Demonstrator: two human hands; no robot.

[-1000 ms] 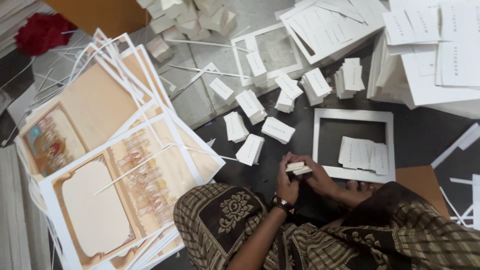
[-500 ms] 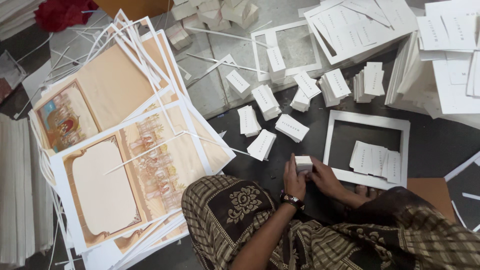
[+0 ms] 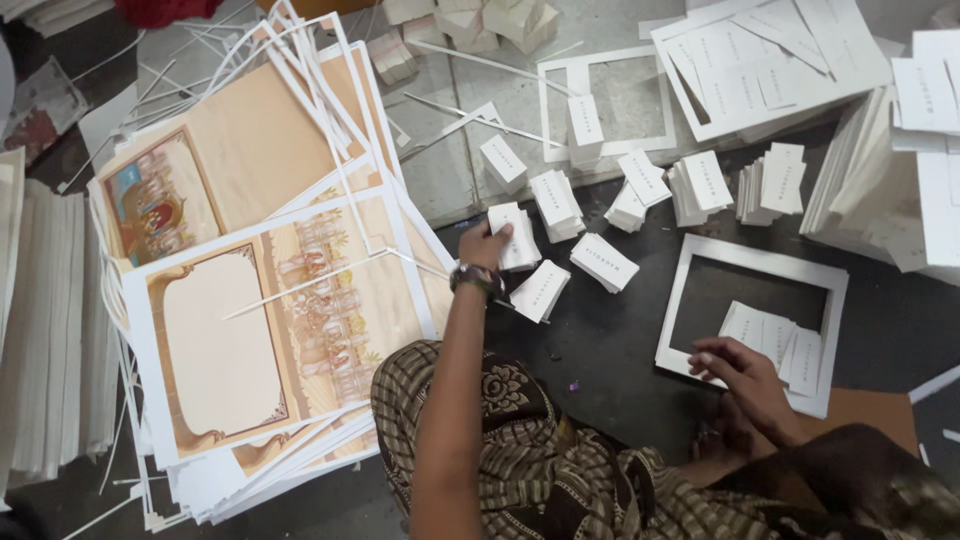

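White card everywhere on this dark floor [image 3: 600, 360]. Person's sitting w/ legs under a brown patterned cloth [image 3: 520, 440], both arms stretched out in front. Left hand [image 3: 487, 243] is reaching fwd, watch [image 3: 476, 279] on the wrist, fingers curling over the near edge of a small stack of white cards [image 3: 516, 237] & touching it; can't tell if they're properly gripping it or just resting on top. That stack's lying just left of centre, w/ another stack [image 3: 540, 291] tilting right beside the wrist & a third [image 3: 604, 262] a bit to the right. More little stacks [image 3: 700, 185] are sitting further back in a loose row. Right hand [image 3: 745, 375] is resting low on the near edge of a white frame [image 3: 675, 300], fingers loosely bent, spread, gripping nothing; fingertips pointing toward the loose cards [image 3: 775, 340] lying inside that frame. Over on the left, a big fanned pile of printed sheets [image 3: 260, 300], tan w/ ornate borders, is spreading out, thin white strips [image 3: 310, 285] lying across it. Second empty frame [image 3: 555, 110] is lying farther back on the grey floor.
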